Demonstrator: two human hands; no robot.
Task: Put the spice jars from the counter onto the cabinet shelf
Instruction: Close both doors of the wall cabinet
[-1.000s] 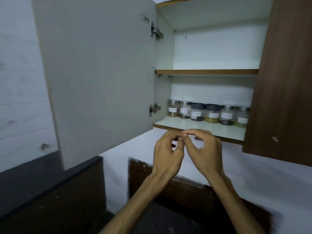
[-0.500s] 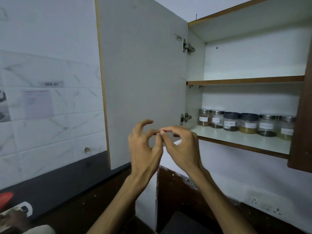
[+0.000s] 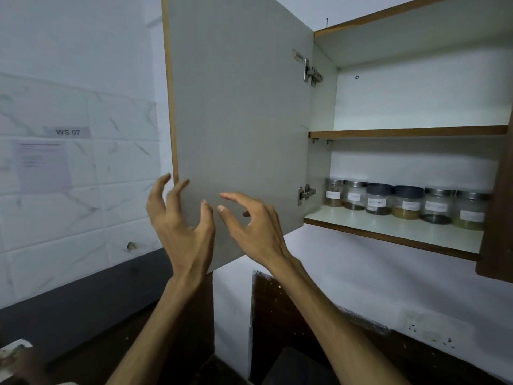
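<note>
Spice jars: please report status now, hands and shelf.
Left hand and right hand both open, holding nothing, in front of the cabinet door. Six spice jars in a row on the lower shelf. Door open, shelf access unblocked.

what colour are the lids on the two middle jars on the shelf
Dark grey, unlike the shiny metal lids beside them; the two middle jars show best in the head view.

I see a pale grey cabinet door with a tan wooden edge, and white cabinet walls with brown-edged shelves. The spice jars are clear with white labels; four wear silver lids, two dark grey. Their contents run mustard yellow, brown and near black. The wall tiles are white with faint grey marble veining.
</note>
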